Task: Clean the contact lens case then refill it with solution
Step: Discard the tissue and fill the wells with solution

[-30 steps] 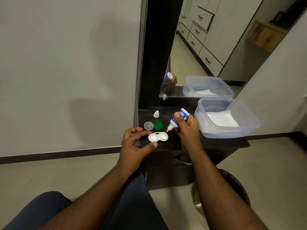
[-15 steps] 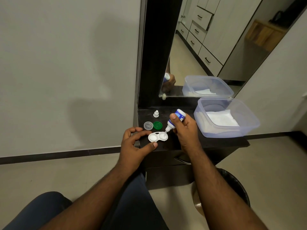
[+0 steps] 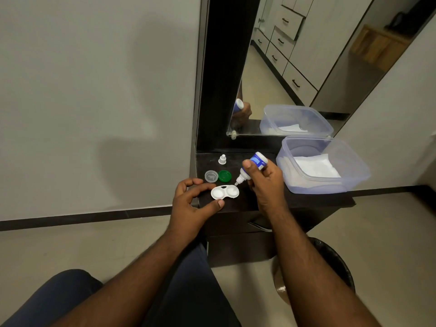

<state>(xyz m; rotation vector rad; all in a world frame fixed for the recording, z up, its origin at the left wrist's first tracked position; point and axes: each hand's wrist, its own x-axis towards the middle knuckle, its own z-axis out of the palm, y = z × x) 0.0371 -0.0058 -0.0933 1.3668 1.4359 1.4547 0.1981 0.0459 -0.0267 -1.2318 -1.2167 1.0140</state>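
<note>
A white two-well contact lens case (image 3: 224, 192) lies open on the dark shelf (image 3: 304, 199). My left hand (image 3: 192, 204) curls around its left end, index finger behind it and thumb at its front edge. My right hand (image 3: 265, 179) grips a small blue-and-white solution bottle (image 3: 251, 167), tipped nozzle-down, its tip just above the case's right well. Behind the case lie a clear lid (image 3: 211, 176) and a green lid (image 3: 224, 176). The bottle's small white cap (image 3: 222, 159) stands further back.
A translucent plastic box (image 3: 354, 171) with a white tissue inside sits on the right of the shelf. A mirror (image 3: 306, 67) rises behind the shelf. A black bin (image 3: 335, 263) stands on the floor below right. My knees are at the bottom.
My right hand has lowered and tilted the bottle, bringing its nozzle from above the shelf down to the case's right well. The left hand has stayed on the case.
</note>
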